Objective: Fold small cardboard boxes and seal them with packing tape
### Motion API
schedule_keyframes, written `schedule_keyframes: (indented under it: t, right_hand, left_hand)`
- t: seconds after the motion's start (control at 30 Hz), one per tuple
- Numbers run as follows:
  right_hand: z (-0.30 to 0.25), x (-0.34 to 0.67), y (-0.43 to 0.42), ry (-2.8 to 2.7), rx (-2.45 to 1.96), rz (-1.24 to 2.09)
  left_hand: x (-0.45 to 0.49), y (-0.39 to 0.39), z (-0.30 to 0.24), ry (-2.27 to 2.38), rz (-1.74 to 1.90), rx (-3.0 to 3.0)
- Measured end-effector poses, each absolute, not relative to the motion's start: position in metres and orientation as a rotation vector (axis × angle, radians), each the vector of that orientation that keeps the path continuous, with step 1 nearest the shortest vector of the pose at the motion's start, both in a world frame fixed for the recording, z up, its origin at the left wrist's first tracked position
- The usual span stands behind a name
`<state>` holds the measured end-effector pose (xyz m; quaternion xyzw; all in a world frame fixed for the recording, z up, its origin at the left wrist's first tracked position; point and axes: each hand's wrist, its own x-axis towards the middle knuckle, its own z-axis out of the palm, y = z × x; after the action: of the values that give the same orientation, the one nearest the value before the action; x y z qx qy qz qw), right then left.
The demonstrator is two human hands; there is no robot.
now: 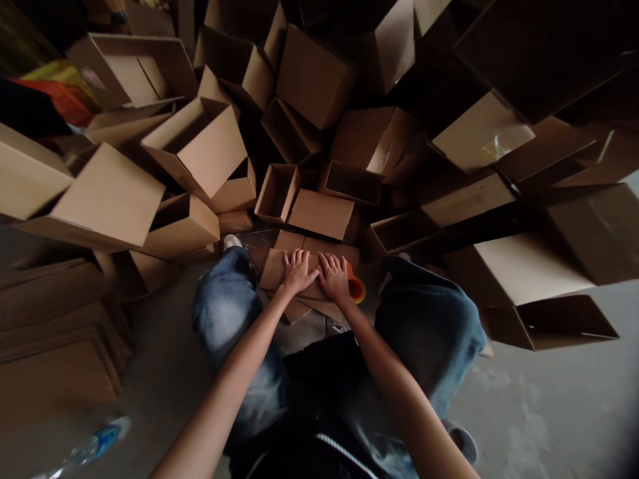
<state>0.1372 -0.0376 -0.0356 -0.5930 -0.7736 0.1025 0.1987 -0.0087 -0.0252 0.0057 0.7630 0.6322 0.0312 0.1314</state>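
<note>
Between my knees lies a brown cardboard piece [272, 269] with flat panels, low over the floor. My left hand [297, 271] rests on its top with fingers spread and palm down. Close to its right, my right hand [333, 275] also lies flat on the cardboard, fingers stretched forward. The two thumbs nearly meet. Beside my right wrist, partly hidden, is an orange and yellow round thing [357, 289] that looks like a tape roll or dispenser. More cardboard flaps [322, 308] stick out under the near edge.
Open cardboard boxes [212, 150] are heaped in front, with more boxes [532, 269] on the right. Flattened cardboard [54, 372] is stacked at the left. A plastic bottle [102, 439] lies on the grey floor [164, 379] at lower left.
</note>
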Motion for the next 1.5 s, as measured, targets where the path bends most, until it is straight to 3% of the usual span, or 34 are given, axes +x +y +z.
schedule_keyframes:
  t: [1.5]
  right_hand:
    - [-0.0391,0.138,-0.0359,-2.176,-1.66,0.247]
  left_hand:
    - [-0.0057,-0.025,0.0011,1.882,0.173,2.263]
